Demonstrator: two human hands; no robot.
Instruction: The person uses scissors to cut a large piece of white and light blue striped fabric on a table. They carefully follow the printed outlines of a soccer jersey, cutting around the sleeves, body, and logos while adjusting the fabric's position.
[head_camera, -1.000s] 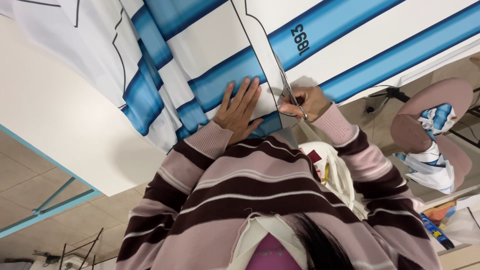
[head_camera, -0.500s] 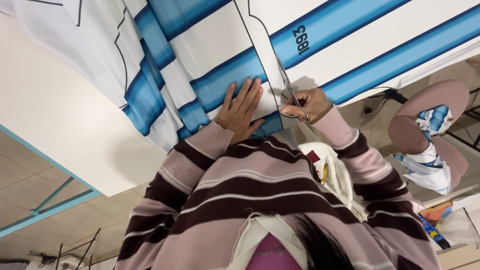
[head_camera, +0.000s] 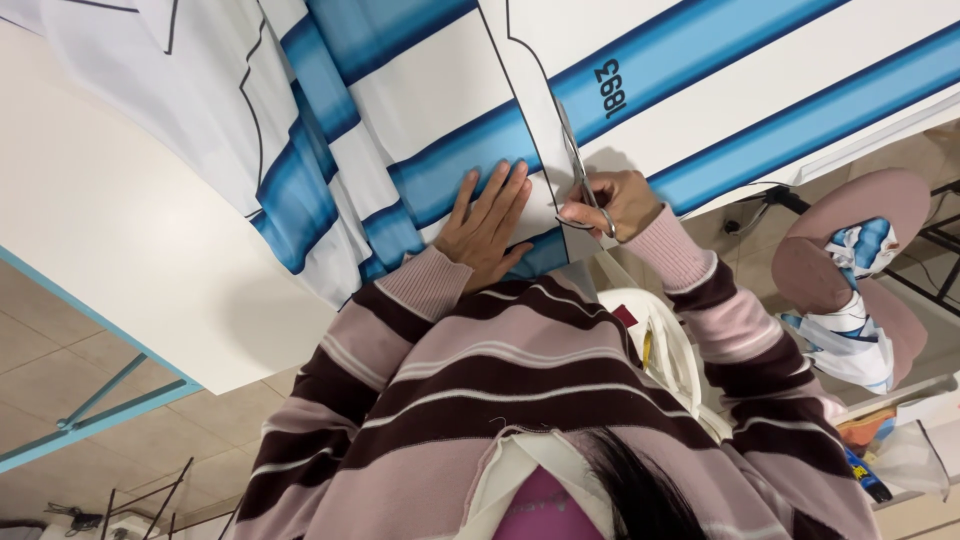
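Scissors (head_camera: 578, 165) gripped in right hand (head_camera: 612, 203) should track the black outline; flat, open left hand (head_camera: 487, 222) steadies blue-and-white striped fabric (head_camera: 440, 110).

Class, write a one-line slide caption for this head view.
Left hand flattens blue-and-white striped fabric while right hand cuts it with scissors.

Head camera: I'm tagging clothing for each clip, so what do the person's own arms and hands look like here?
Both arms wear long knit sleeves in wide pale pink and dark maroon bands with thin white lines, ending in ribbed pink cuffs. The left hand and right hand are bare: no gloves, and no rings or watch that I can make out. The fingers are uncovered too.
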